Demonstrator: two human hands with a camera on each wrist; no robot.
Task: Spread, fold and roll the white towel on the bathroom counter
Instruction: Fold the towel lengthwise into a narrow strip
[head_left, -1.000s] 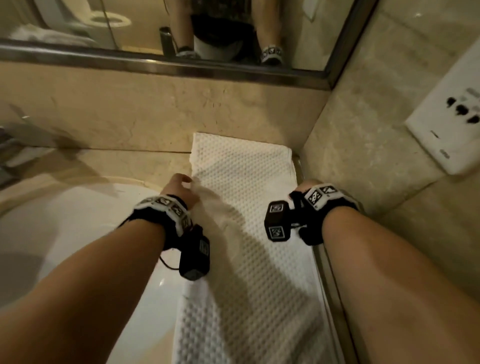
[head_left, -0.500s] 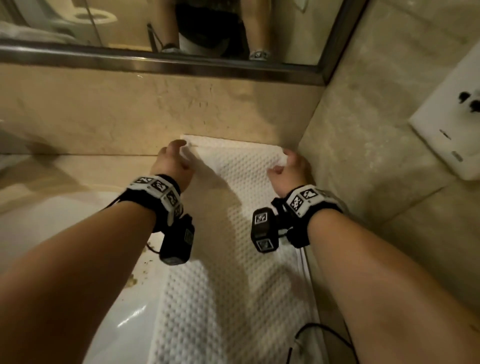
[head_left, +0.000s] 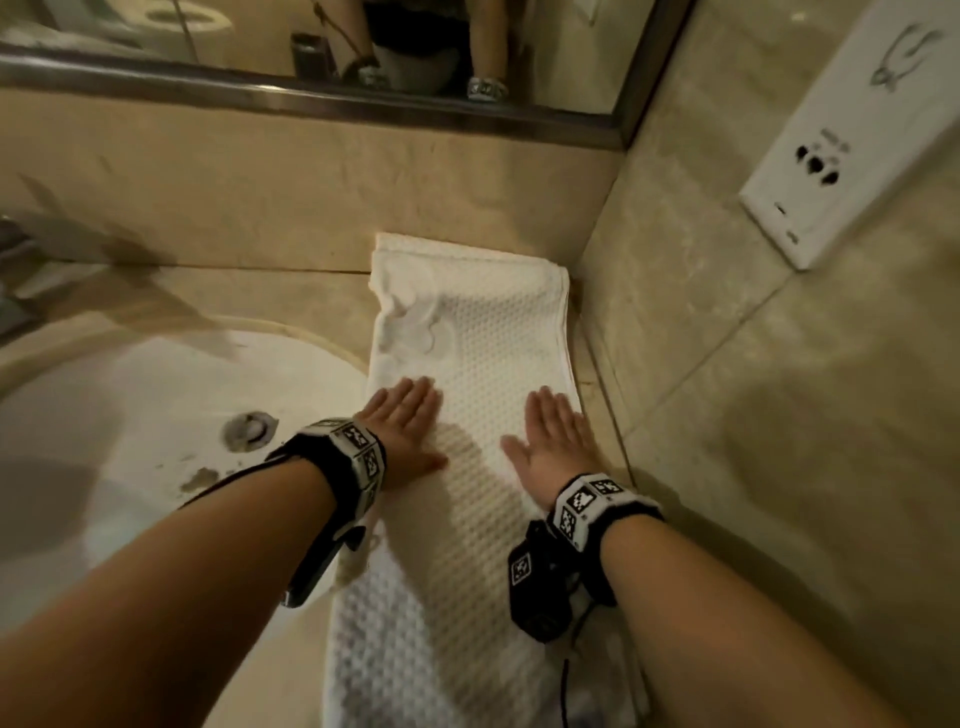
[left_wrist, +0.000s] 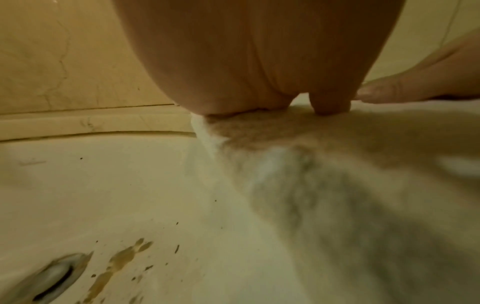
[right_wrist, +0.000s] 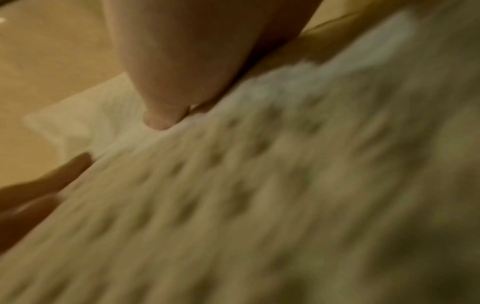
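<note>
From the head view we look steeply down and forward at the white towel (head_left: 483, 364) and sink (head_left: 130, 415). Our left wrist view sits low, close behind the left hand (left_wrist: 259, 51); the right wrist view skims the towel. All three views share the towel.

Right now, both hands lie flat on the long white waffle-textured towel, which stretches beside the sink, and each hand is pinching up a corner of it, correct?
Not quite. No corner is pinched: the head view shows the left hand and right hand pressing palm-down with straight fingers on the middle of the white waffle-textured towel, beside the white sink.
</note>
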